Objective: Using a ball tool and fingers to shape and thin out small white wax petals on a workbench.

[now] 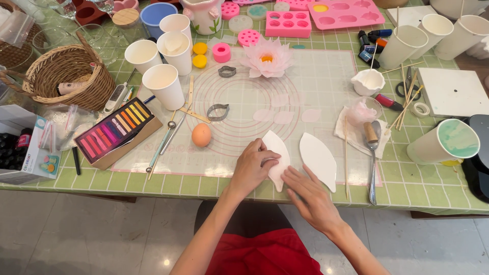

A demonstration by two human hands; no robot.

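Observation:
My left hand presses down on a white leaf-shaped petal piece that lies on the clear mat, fingers curled over its left edge. From the lower right, my right hand touches the bottom tip of the same piece with its fingertips. A second white petal piece lies just to the right, untouched. Further up the mat sits a finished pink flower with a yellow centre, and several small pale petals lie between.
An egg-shaped orange tool, metal cutters, a tray of coloured pastel sticks, paper cups, a wicker basket, pink silicone moulds, a spoon, skewers and scissors crowd the green-checked table.

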